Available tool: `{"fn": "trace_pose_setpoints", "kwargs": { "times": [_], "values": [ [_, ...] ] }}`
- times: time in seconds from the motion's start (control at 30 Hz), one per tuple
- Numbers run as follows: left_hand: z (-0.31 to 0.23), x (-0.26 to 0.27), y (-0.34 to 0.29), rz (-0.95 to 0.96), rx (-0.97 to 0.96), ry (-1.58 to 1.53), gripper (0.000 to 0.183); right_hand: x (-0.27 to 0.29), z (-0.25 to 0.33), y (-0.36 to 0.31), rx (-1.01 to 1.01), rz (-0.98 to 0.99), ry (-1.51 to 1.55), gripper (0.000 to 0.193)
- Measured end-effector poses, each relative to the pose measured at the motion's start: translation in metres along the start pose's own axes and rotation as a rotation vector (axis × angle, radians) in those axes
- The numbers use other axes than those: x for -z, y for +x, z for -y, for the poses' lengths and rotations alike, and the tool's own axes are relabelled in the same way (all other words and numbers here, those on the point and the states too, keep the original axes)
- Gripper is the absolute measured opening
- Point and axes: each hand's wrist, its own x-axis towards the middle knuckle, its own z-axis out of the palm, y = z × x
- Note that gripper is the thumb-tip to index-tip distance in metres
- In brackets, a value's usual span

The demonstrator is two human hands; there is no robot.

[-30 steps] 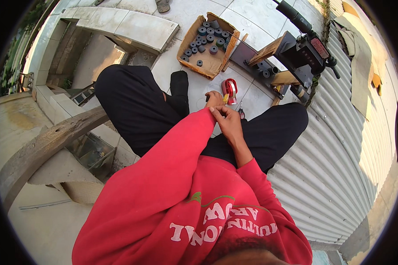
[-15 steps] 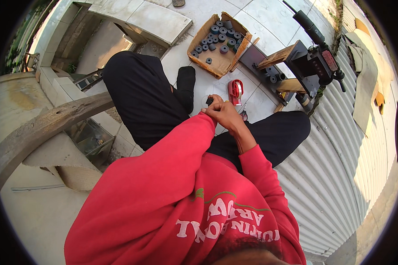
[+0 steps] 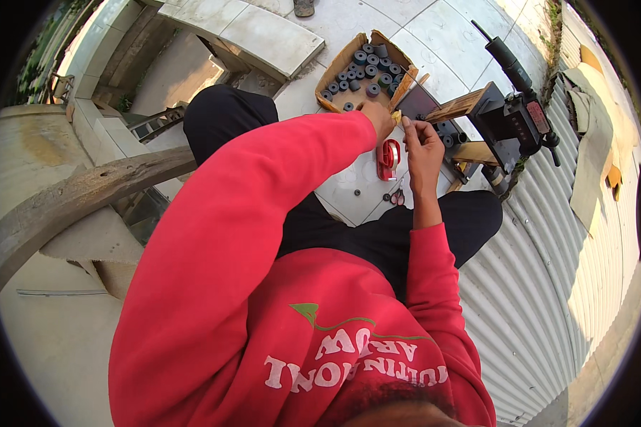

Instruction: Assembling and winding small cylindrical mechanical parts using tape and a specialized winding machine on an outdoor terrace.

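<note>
My left hand reaches across to the near right side of the cardboard box, its fingers curled and partly hidden. Against its fingers shows a small yellow thing, too small to name. Close beside it, my right hand is raised with thumb and fingertips pinched together; what lies between them cannot be made out. Inside the box are several dark, short rolls with holes through them. Below the hands, a red tape dispenser sits on the tiles.
Scissors and two small black pieces lie on the tiled floor between my legs. At the right stands a black machine on a frame with wooden parts. Corrugated sheeting runs beyond my right knee; a curved wooden beam is at the left.
Both hands have moved forward from my lap toward the box and have parted slightly. The dark piece seen in my left hand earlier no longer shows there. The scissors and floor pieces are now uncovered.
</note>
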Motion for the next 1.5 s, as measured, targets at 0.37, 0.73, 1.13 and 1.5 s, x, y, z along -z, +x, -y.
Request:
{"fn": "trace_pose_setpoints", "kwargs": {
  "times": [0.37,0.73,1.13,1.5],
  "values": [
    [0.169,0.146,-0.036,-0.568,0.040,-0.523,0.061,-0.087,-0.119,0.119,0.136,0.533,-0.680,0.028],
    [0.176,0.211,-0.055,-0.709,0.040,-1.275,0.063,-0.178,-0.160,0.173,0.378,0.795,-0.995,0.043],
    [0.211,0.221,-0.037,-1.047,0.027,-1.692,0.048,-0.109,-0.041,0.154,0.201,0.543,-0.403,0.054],
    [0.171,0.220,-0.054,-0.565,0.006,-1.313,0.062,0.077,0.302,0.237,0.326,0.543,-0.950,0.065]
  ]
}}
